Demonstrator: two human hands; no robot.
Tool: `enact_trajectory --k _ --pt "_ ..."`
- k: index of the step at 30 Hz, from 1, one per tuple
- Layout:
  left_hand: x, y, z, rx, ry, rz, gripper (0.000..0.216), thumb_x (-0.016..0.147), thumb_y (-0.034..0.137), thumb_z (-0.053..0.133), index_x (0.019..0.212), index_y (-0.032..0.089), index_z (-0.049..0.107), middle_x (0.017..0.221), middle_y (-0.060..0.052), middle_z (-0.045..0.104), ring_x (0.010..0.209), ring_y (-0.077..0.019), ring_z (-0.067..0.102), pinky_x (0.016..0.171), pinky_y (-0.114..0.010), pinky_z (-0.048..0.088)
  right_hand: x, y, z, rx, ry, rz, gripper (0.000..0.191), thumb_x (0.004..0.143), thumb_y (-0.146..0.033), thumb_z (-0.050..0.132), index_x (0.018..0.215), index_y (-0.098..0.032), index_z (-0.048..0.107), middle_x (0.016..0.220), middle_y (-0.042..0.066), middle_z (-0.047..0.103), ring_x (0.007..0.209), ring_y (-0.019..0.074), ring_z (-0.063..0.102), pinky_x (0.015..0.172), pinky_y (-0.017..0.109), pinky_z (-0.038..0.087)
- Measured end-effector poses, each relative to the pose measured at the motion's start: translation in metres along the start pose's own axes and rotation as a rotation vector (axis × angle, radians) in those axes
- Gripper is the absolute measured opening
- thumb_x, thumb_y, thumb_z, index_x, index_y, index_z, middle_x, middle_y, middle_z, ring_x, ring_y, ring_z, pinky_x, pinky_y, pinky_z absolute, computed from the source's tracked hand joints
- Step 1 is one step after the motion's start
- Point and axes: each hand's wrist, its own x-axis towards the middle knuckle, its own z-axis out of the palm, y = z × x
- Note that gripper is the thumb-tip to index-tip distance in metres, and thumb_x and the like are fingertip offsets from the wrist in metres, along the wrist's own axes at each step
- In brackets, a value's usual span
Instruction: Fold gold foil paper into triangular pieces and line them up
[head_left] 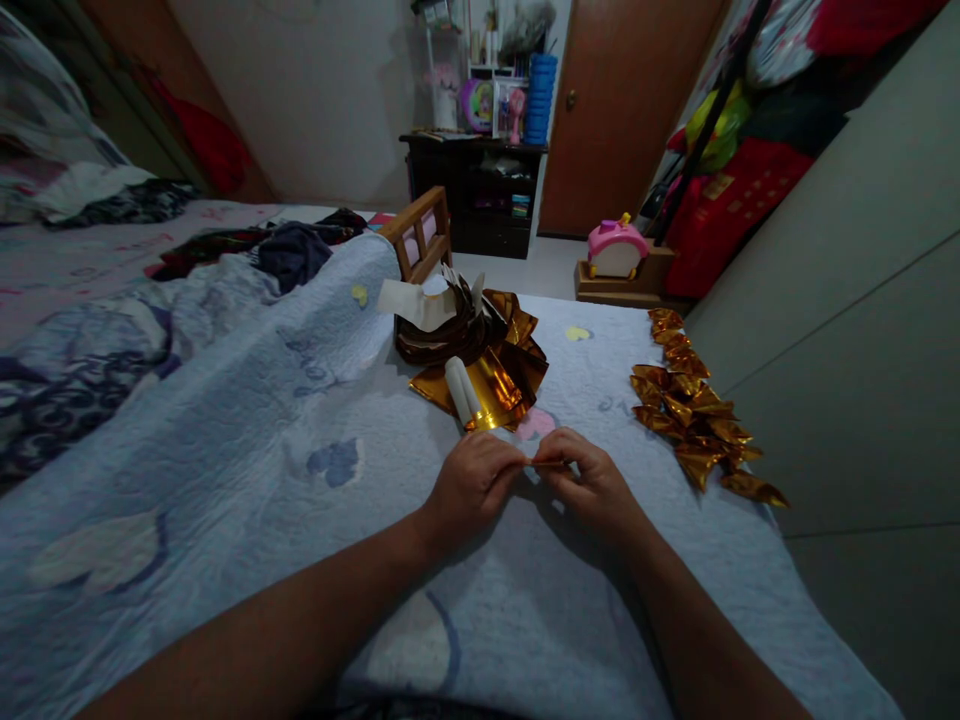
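My left hand (474, 486) and my right hand (586, 486) meet over the pale blue quilt (247, 470), fingers pinched together on a small folded piece of gold paper (546, 463) held between them. Just beyond my hands lies a stack of gold foil sheets (501, 378) with a white roll (462, 390) resting on it. To the right, a row of several folded gold paper pieces (694, 405) runs along the quilt near the bed's edge.
A wooden chair back (420, 232) stands past the bed. Crumpled clothes (294, 250) and bedding lie at the left. A dark shelf unit (472, 190), a brown door (622, 110) and a pink toy (615, 245) are at the back; a grey wardrobe wall (847, 300) is at the right.
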Motion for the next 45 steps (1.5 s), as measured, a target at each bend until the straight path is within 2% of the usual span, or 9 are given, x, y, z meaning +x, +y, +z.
enact_trajectory --k 4,6,9,15,20,29,33,37,45 --pt "0.000 0.003 -0.001 -0.131 0.050 -0.081 0.010 0.092 0.014 0.063 0.096 0.018 0.072 0.098 -0.007 0.070 0.096 -0.0201 0.064 0.087 -0.033 0.051 0.000 -0.002 0.000 0.195 0.016 0.044 0.009 0.084 -0.018 0.063 0.081 -0.022 0.070 0.082 0.002 0.065 0.081 0.0178 0.063 0.076 0.032 0.051" --pt "0.000 0.006 -0.002 -0.215 0.027 -0.155 0.010 0.091 0.014 0.064 0.094 0.018 0.073 0.091 -0.005 0.067 0.086 -0.0177 0.063 0.078 -0.030 0.050 -0.001 -0.003 0.000 0.307 0.025 0.134 0.003 0.083 -0.023 0.068 0.082 -0.022 0.071 0.082 0.002 0.066 0.080 0.0182 0.064 0.073 0.032 0.053" --pt "0.001 0.009 -0.001 -0.370 -0.012 -0.286 0.008 0.091 0.018 0.064 0.088 0.017 0.072 0.079 -0.003 0.064 0.073 -0.0146 0.059 0.067 -0.026 0.047 -0.002 -0.003 0.003 0.466 0.061 0.268 0.016 0.079 -0.032 0.077 0.089 -0.023 0.070 0.084 0.001 0.069 0.076 0.0174 0.065 0.069 0.030 0.054" --pt "0.003 0.008 0.007 -0.829 -0.047 -0.608 0.025 0.087 0.034 0.071 0.100 0.013 0.071 0.075 -0.004 0.068 0.065 -0.0148 0.062 0.064 -0.027 0.049 0.000 -0.006 0.009 0.555 -0.009 0.293 0.024 0.078 -0.037 0.078 0.095 -0.021 0.069 0.081 0.002 0.072 0.073 0.0177 0.067 0.071 0.032 0.054" --pt "0.006 0.008 0.006 -0.856 -0.058 -0.657 0.032 0.083 0.041 0.076 0.097 0.013 0.072 0.071 -0.003 0.068 0.061 -0.0132 0.058 0.059 -0.025 0.048 -0.001 -0.001 0.008 0.380 -0.005 0.261 0.017 0.085 -0.035 0.069 0.090 -0.019 0.072 0.079 0.002 0.070 0.072 0.0170 0.063 0.069 0.031 0.050" --pt "0.009 0.003 0.000 -0.752 0.097 -0.704 0.026 0.081 0.040 0.075 0.088 0.015 0.067 0.066 0.002 0.061 0.057 -0.0098 0.055 0.057 -0.022 0.046 -0.001 0.004 0.002 0.181 -0.071 0.286 0.010 0.080 -0.026 0.061 0.088 -0.020 0.063 0.072 -0.002 0.059 0.064 0.0142 0.052 0.059 0.026 0.041" --pt "0.008 0.002 0.004 -0.803 0.101 -0.737 0.026 0.078 0.035 0.077 0.086 0.017 0.061 0.068 0.004 0.060 0.057 -0.0090 0.058 0.057 -0.021 0.048 -0.001 0.006 0.005 -0.056 0.153 0.131 0.034 0.076 -0.020 0.059 0.110 -0.023 0.056 0.097 0.005 0.063 0.086 0.0211 0.058 0.076 0.033 0.047" --pt "0.009 0.003 0.008 -0.855 0.093 -0.776 0.033 0.073 0.036 0.082 0.083 0.017 0.058 0.073 0.003 0.061 0.061 -0.0092 0.061 0.061 -0.022 0.052 -0.003 0.006 0.003 -0.415 0.371 -0.082 0.038 0.072 -0.012 0.059 0.108 -0.023 0.056 0.109 0.010 0.055 0.107 0.0301 0.051 0.095 0.047 0.042" --pt "0.005 -0.001 0.017 -0.861 -0.008 -0.751 0.024 0.086 0.032 0.070 0.100 0.017 0.058 0.077 0.000 0.066 0.057 -0.0095 0.060 0.054 -0.020 0.046 -0.006 0.004 -0.001 -0.659 0.166 -0.175 0.018 0.081 -0.006 0.061 0.088 -0.022 0.062 0.096 0.007 0.057 0.093 0.0271 0.049 0.082 0.041 0.040"
